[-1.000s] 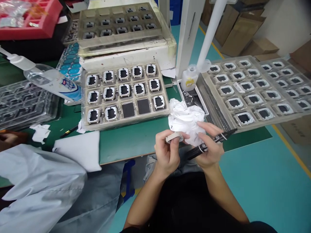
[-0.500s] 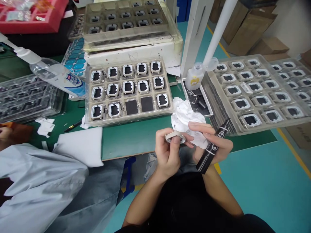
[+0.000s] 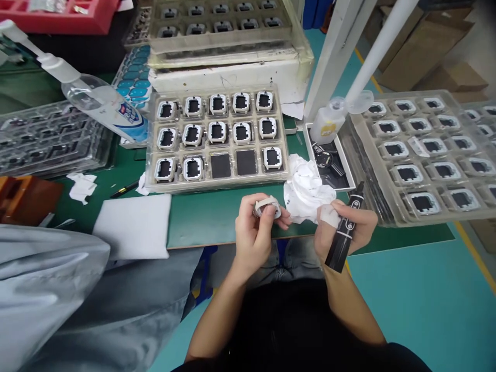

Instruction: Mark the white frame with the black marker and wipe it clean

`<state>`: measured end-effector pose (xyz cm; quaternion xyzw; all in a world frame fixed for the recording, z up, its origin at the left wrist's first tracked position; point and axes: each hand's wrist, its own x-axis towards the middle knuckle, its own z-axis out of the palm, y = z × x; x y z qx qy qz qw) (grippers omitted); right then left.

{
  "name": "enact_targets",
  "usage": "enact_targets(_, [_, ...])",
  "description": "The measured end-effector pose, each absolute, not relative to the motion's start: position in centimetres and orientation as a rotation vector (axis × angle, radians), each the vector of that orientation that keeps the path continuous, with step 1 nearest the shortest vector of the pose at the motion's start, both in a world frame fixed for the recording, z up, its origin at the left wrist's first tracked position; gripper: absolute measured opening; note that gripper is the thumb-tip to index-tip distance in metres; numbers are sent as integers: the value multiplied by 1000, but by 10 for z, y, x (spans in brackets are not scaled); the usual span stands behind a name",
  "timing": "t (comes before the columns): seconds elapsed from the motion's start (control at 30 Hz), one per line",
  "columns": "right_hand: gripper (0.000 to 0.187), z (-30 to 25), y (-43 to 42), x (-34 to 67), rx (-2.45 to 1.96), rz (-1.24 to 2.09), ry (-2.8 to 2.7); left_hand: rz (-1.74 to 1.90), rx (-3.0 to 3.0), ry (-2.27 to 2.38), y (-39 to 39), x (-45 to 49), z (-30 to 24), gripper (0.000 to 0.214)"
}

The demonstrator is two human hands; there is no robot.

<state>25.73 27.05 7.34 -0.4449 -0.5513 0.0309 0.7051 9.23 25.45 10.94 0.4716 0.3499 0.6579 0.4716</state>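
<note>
My left hand [image 3: 253, 232] holds a small white square frame part [image 3: 267, 207] between thumb and fingers, just above the front edge of the green mat [image 3: 217, 217]. My right hand [image 3: 344, 230] grips a black marker [image 3: 344, 227] held nearly upright, cap end up, and also pinches a corner of a crumpled white cloth [image 3: 308, 188] lying on the mat. The two hands are a short way apart. Just beyond them lies a clear tray [image 3: 289, 160] of white frame parts with two dark vacant pockets in its front row.
A second tray of parts [image 3: 366, 150] overhangs the table on the right. A small bottle [image 3: 327, 124] stands by a white post [image 3: 335, 51]. A spray bottle [image 3: 103, 106], a white foam pad [image 3: 134, 226] and stacked trays [image 3: 50, 144] lie left. A co-worker's light sleeve [image 3: 46, 289] fills the lower left.
The marker has swung from lying across my right hand to nearly upright. My hands have drawn apart, the cloth now away from the frame part. The view has shifted a little leftward.
</note>
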Motion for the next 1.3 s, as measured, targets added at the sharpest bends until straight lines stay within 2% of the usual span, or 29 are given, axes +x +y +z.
enact_targets(0.1, [22, 81, 275, 255, -965, 15, -1231, 1527, 1159, 891, 258, 84, 103, 14])
enact_targets(0.2, [16, 89, 277, 254, -965, 168, -1338, 1479, 1138, 896, 258, 82, 102, 14])
enact_targets(0.33, [19, 95, 275, 255, -787, 379, -1468, 1471, 1100, 834, 256, 86, 110, 14])
enact_targets(0.43, [22, 95, 272, 255, -777, 426, -1504, 1548, 1049, 792, 254, 95, 117, 12])
enact_targets(0.6, [12, 90, 272, 255, -829, 446, -1485, 1744, 992, 788, 248, 122, 121, 4])
enact_targets(0.83, [22, 90, 270, 258, -831, 516, -1408, 1795, 1169, 853, 244, 140, 104, 14])
enact_targets(1.1, [22, 90, 268, 265, -924, 350, -1425, 1702, 1345, 882, 239, 132, 100, 20])
enact_targets(1.3, [42, 95, 269, 265, -900, 367, -1418, 1692, 1419, 967, 240, 128, 103, 17])
